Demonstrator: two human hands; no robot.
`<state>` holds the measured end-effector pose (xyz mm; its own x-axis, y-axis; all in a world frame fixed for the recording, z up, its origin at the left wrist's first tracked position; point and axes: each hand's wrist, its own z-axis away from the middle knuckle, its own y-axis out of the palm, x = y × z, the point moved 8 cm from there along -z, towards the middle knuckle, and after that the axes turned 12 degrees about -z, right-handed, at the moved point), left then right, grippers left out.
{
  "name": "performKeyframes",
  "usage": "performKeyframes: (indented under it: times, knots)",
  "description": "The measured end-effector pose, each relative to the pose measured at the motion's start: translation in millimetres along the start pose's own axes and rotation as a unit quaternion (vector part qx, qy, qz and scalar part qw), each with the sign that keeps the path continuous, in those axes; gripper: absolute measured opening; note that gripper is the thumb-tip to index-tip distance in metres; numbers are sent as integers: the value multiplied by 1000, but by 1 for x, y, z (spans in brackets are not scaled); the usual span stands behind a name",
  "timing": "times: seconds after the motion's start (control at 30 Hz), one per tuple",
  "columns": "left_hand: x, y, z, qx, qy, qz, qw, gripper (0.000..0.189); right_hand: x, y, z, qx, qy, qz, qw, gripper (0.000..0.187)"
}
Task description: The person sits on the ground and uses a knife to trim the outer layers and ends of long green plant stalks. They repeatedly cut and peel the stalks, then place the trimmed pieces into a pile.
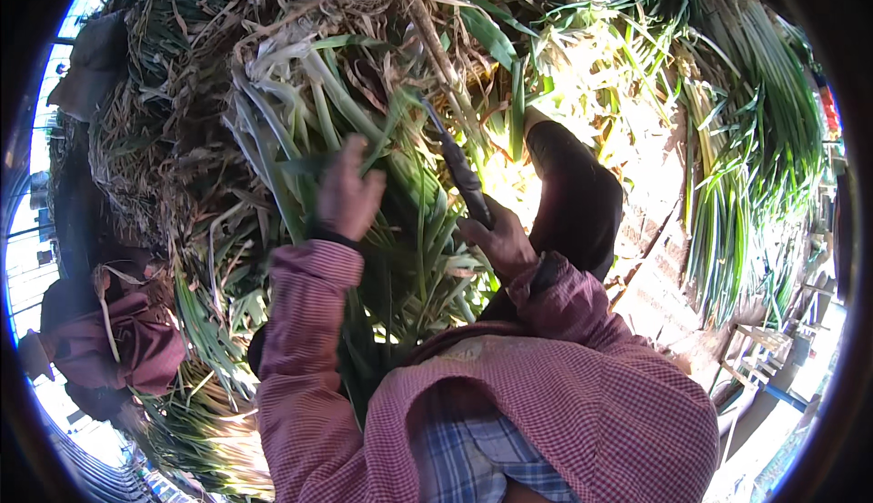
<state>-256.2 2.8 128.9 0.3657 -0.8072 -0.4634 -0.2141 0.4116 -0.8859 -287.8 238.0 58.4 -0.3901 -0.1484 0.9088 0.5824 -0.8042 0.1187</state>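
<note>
My right hand [503, 238] is closed around the dark, wrapped handle of a thin-bladed cutting tool [462, 172]. Its narrow blade points up and to the left, and loose leaves partly hide the tip. My left hand [349, 196], slightly blurred, is over a bunch of leek-like stalks [273, 124] with pale stems and green leaves. The fingers are apart, and nothing is plainly gripped in them. Long green leaves [416, 182] hang between my two hands and run down toward my lap.
Dry leaves and roots [198, 155] are heaped ahead and to the left. Bundled green stalks [743, 162] lie at the right, and another bundle [218, 435] is at lower left. A person in maroon clothing [129, 346] is close on the left. My bent leg [576, 189] is beside the tool.
</note>
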Motion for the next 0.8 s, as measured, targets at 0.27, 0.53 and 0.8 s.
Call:
performKeyframes:
  times: [0.27,0.53,0.8]
  knots:
    - [19,336,12,349,-130,45,927,39,33,5,0,21,13,-53,998,38]
    - [13,374,-7,238,-122,154,951,42,30,2,-4,30,37,-83,995,31]
    - [49,93,-93,183,-18,314,931,23,36,-1,1,-16,-8,-101,995,32]
